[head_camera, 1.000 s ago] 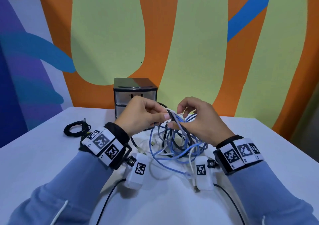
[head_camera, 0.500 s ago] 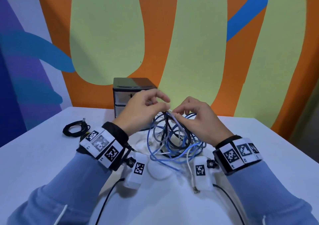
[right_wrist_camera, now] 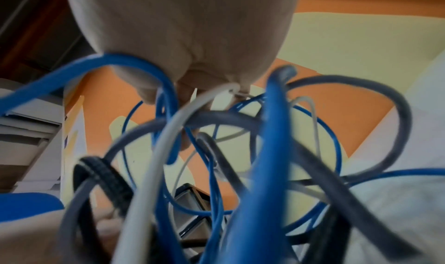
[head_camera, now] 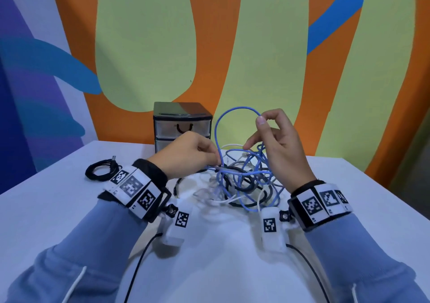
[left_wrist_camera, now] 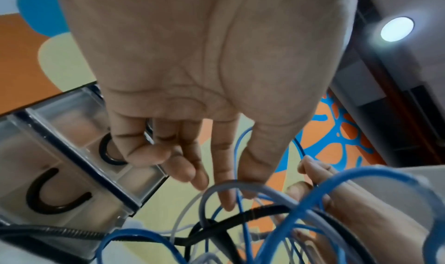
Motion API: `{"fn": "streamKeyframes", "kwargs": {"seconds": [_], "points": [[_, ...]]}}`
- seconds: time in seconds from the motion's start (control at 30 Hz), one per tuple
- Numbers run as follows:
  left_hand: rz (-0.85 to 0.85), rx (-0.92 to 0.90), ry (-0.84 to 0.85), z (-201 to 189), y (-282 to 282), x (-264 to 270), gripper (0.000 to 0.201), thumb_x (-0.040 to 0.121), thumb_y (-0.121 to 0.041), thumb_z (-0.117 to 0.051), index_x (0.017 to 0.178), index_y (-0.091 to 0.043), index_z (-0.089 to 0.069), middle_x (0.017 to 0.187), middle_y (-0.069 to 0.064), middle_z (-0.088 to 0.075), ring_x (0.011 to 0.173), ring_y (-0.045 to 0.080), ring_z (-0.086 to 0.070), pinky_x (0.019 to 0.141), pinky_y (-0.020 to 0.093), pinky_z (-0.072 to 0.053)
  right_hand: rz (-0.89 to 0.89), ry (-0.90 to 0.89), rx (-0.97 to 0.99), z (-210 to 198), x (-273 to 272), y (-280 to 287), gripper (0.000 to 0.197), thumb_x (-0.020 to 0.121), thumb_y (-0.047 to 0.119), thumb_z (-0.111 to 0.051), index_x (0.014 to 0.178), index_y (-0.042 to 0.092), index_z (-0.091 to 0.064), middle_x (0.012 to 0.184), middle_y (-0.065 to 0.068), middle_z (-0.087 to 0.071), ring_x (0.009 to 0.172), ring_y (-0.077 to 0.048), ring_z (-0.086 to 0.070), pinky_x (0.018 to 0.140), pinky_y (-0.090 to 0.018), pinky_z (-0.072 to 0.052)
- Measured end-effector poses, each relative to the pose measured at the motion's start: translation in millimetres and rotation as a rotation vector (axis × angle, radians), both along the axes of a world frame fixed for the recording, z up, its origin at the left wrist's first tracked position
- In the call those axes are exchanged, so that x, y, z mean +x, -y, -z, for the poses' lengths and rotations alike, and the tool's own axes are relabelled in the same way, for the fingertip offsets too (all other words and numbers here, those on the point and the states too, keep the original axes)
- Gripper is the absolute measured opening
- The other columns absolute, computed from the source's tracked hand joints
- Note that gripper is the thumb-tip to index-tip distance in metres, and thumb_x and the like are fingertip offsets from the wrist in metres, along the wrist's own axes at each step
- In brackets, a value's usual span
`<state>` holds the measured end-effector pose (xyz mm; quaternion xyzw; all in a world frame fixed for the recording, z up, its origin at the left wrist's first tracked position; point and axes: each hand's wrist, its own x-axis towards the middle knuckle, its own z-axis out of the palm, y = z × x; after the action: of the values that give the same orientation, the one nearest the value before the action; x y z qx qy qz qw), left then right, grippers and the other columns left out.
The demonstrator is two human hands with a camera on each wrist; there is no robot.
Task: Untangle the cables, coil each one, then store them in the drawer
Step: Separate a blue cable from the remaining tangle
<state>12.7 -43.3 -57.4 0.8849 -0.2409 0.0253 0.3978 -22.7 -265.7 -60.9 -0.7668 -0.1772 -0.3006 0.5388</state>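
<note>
The head view looks forward and down from above and behind both hands, far enough back to take in the table point(head_camera: 58, 209) and the cable tangle point(head_camera: 244, 177) they grip. The left wrist view sits close under the left hand point(left_wrist_camera: 192, 68), facing along its palm into the tangle point(left_wrist_camera: 277, 220) below the fingertips; the right wrist view looks up from among the cables point(right_wrist_camera: 240, 163) under the right hand point(right_wrist_camera: 180, 30). All three share the tangle and the drawer unit point(head_camera: 182, 126) beyond the grip

No words, brands or numbers can be read. The only signs are black-and-white square code markers on the left wristband point(head_camera: 133, 187), the right wristband point(head_camera: 322, 204) and the two white wrist-camera housings point(head_camera: 180, 221).
</note>
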Motion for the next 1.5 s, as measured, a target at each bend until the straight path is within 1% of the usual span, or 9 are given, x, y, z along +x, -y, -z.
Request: {"fn": "streamKeyframes", "kwargs": {"seconds": [0.2,0.47,0.63,0.83,0.97,1.07,1.17,1.3,1.5], "points": [[-0.074,-0.238,-0.051,4,4,2,0.019,0.106,-0.018,-0.065,0.092,-0.005,-0.067,0.075,0.009,-0.072,0.063,0.02,-0.057,0.051,0.024,-0.042,-0.068,-0.062,-0.101,2,-1,-5,0.014,0.11,0.047,-0.048,0.107,0.033,-0.05,0.067,-0.007,-0.075,0.067,-0.059,-0.061,0.071,-0.069,-0.052],[-0.282,-0.975,0.287,-14,-1,1,0.015,0.11,-0.014,-0.049,0.097,-0.022,-0.047,0.073,0.015,-0.072,0.042,0.021,-0.053,0.041,0.026,-0.033,-0.192,-0.224,-0.287,6,1,-2,0.011,0.107,0.034,-0.059,0.108,0.023,-0.059,0.077,-0.005,-0.079,0.053,-0.028,-0.052,0.055,-0.035,-0.041],[-0.484,-0.544,0.356,-12,-32,19,0.006,0.093,-0.024,-0.072,0.089,-0.027,-0.068,0.078,-0.003,-0.071,0.068,0.016,-0.063,0.068,0.043,-0.056,-0.126,-0.198,-0.137,7,5,3,0.015,0.108,0.035,-0.059,0.112,0.024,-0.068,0.075,-0.007,-0.078,0.044,-0.018,-0.033,0.048,-0.025,-0.034],[-0.259,-0.109,0.662,-12,-6,-5,0.06,0.089,-0.016,-0.074,0.143,-0.036,-0.059,0.126,0.003,-0.052,0.123,0.02,-0.052,0.107,0.034,-0.041,-0.101,-0.223,-0.107,10,5,-6,0.018,0.107,0.037,-0.059,0.114,0.022,-0.069,0.071,-0.007,-0.077,0.037,-0.012,-0.028,0.043,-0.021,-0.031],[-0.066,-0.149,0.796,-8,19,-21,0.015,0.089,-0.039,-0.083,0.093,-0.025,-0.08,0.097,0.001,-0.055,0.092,0.02,-0.054,0.079,0.029,-0.04,-0.056,-0.252,-0.046,8,6,-8,0.017,0.108,0.032,-0.058,0.111,0.017,-0.065,0.072,-0.008,-0.078,0.046,-0.027,-0.056,0.052,-0.024,-0.04],[0.09,-0.224,0.531,-7,21,-24,0.032,0.089,-0.04,-0.086,0.068,-0.02,-0.072,0.062,-0.009,-0.055,0.059,0.013,-0.047,0.059,0.03,-0.036,-0.034,-0.31,0.071,9,10,-5,0.018,0.109,0.03,-0.056,0.112,0.013,-0.058,0.076,-0.009,-0.079,0.075,-0.042,-0.073,0.065,-0.032,-0.048],[0.108,-0.1,0.308,-5,16,-19,0.033,0.087,-0.042,-0.088,0.067,-0.019,-0.075,0.051,-0.002,-0.056,0.051,0.011,-0.043,0.055,0.028,-0.034,-0.064,-0.348,0.181,7,10,-2,0.016,0.11,0.029,-0.053,0.11,0.014,-0.049,0.081,-0.01,-0.08,0.078,-0.027,-0.079,0.08,-0.035,-0.054],[0.096,-0.142,0.225,4,24,-14,0.027,0.082,-0.051,-0.088,0.079,-0.025,-0.08,0.061,0.0,-0.066,0.071,0.017,-0.073,0.065,0.037,-0.054,-0.097,-0.349,0.23,2,7,-5,0.017,0.106,0.028,-0.062,0.1,0.015,-0.054,0.084,-0.01,-0.081,0.08,-0.026,-0.079,0.084,-0.037,-0.054],[0.034,-0.125,0.12,8,29,-15,0.031,0.08,-0.046,-0.091,0.073,-0.018,-0.08,0.051,-0.007,-0.058,0.049,0.01,-0.048,0.053,0.031,-0.04,-0.122,-0.216,0.144,7,7,-12,0.017,0.087,0.025,-0.085,0.094,0.01,-0.082,0.099,-0.006,-0.078,0.096,-0.013,-0.073,0.089,-0.027,-0.055]]}}
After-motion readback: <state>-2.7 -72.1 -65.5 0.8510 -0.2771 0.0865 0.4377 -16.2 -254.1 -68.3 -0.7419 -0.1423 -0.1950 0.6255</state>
